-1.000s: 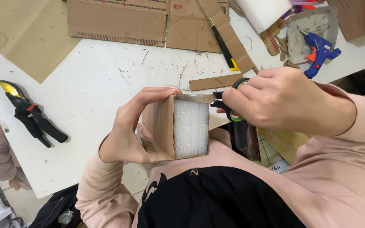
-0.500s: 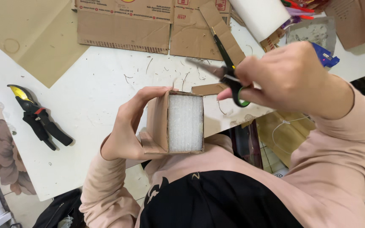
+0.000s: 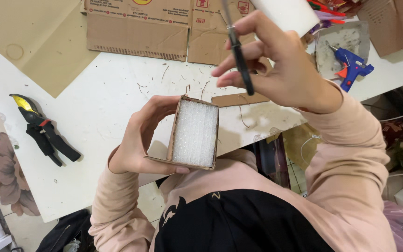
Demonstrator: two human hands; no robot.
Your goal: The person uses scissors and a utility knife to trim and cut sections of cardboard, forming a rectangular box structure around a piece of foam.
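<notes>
My left hand (image 3: pixel 141 140) grips a small cardboard box (image 3: pixel 193 132) packed with white foam, holding it upright just above the near edge of the white table (image 3: pixel 94 112). My right hand (image 3: pixel 276 65) is raised over the table and closed around black scissors (image 3: pixel 239 51), whose blades point up and away from me. A loose strip of cardboard (image 3: pixel 239 99) lies on the table just beyond the box, under my right hand.
Black pruning shears (image 3: pixel 43 130) with a yellow tip lie at the left. Flattened cardboard sheets (image 3: pixel 138 23) cover the far side. A blue glue gun (image 3: pixel 350 67) rests on a grey mat at the right, beside a white roll (image 3: pixel 288 14).
My right hand has lifted the scissors up and away from the box, turning them blades-up. The box has tilted so its foam face shows more.
</notes>
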